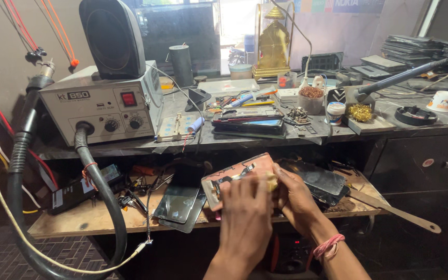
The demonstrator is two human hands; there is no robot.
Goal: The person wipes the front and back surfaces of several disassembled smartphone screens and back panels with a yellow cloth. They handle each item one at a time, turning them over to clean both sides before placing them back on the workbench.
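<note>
My left hand (245, 210) and my right hand (296, 199) meet over the lower wooden shelf (99, 218), both gripping an opened phone body (232, 173) with a pinkish inner frame and dark parts showing. The left hand covers its lower edge, with the fingers curled over it. The right hand holds its right end, and a small yellowish piece (272, 180) sits between the fingers. A pink thread band (329, 246) circles the right wrist.
A grey hot-air rework station (105, 106) with a thick black hose (107, 207) stands on the upper bench at left. Stacked phones (250, 122), small jars, a soldering iron (400, 78) and loose screens (180, 205) lie around. Another dark phone panel (320, 181) lies right of my hands.
</note>
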